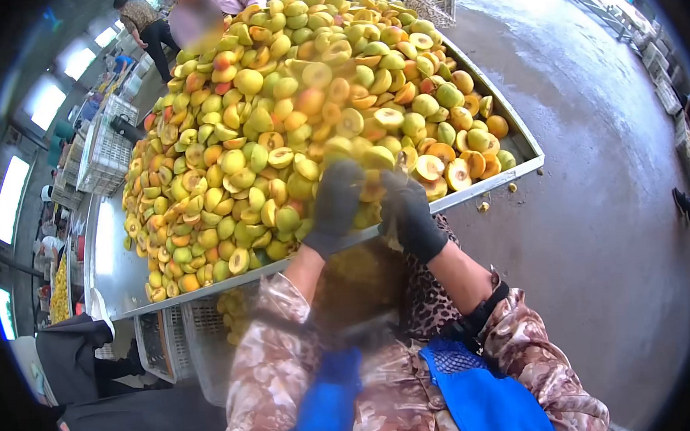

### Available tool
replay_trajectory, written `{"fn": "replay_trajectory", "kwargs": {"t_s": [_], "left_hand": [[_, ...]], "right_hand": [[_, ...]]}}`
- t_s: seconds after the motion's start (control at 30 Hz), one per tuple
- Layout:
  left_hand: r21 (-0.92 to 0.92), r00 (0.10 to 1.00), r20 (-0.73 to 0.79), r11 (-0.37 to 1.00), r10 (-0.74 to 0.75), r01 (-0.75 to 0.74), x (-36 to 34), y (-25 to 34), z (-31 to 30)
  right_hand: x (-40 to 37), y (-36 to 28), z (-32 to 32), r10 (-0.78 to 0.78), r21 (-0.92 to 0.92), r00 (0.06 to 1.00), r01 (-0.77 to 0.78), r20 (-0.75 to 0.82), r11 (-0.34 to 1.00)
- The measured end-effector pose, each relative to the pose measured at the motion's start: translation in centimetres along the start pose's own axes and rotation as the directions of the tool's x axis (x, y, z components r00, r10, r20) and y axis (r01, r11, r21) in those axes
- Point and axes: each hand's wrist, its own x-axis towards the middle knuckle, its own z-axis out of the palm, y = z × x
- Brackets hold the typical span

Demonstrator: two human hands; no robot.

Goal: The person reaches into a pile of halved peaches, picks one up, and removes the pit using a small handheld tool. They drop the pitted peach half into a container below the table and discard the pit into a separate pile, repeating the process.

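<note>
A big heap of halved yellow-green and orange fruit (233, 155) covers a metal-rimmed table (468, 189). At the heap's near edge, my left hand (334, 204), in a dark glove, is blurred, with its fingers curled against blurred fruit. Whether it grips a piece cannot be made out. My right hand (411, 216), also dark-gloved, is beside it at the table's front rim, its fingers bent close together around something hidden. Several halves near my right hand show cut faces, some with a dark centre.
Plastic crates (164, 342) stand under the table's near left side. People are at the far side and at the left. More crates (106, 150) line the left, and a fruit-filled crate (427, 0) stands beyond the table. Wet floor (580, 226) lies to the right.
</note>
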Motion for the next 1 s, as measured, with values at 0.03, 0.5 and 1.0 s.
{"fn": "replay_trajectory", "kwargs": {"t_s": [0.03, 0.5, 1.0], "left_hand": [[-0.027, 1.0, -0.017, 1.0, -0.003, 0.003, -0.3, -0.4, -0.2], [-0.52, 0.927, 0.243, 0.768, -0.286, 0.373, -0.3, 1.9, -1.6], [-0.993, 0.713, 0.095, -0.116, -0.695, 0.019, -8.8, 10.2, -10.6]], "right_hand": [[0.4, 0.0, 0.5, -0.032, -0.025, 0.999, 0.032, 0.0, 0.999], [-2.4, -0.1, -1.3, -0.143, -0.358, 0.988, 0.152, 0.052, 0.921], [-7.6, 3.9, 5.7, 0.036, -0.795, 0.855, 0.465, 0.518, 0.39]]}}
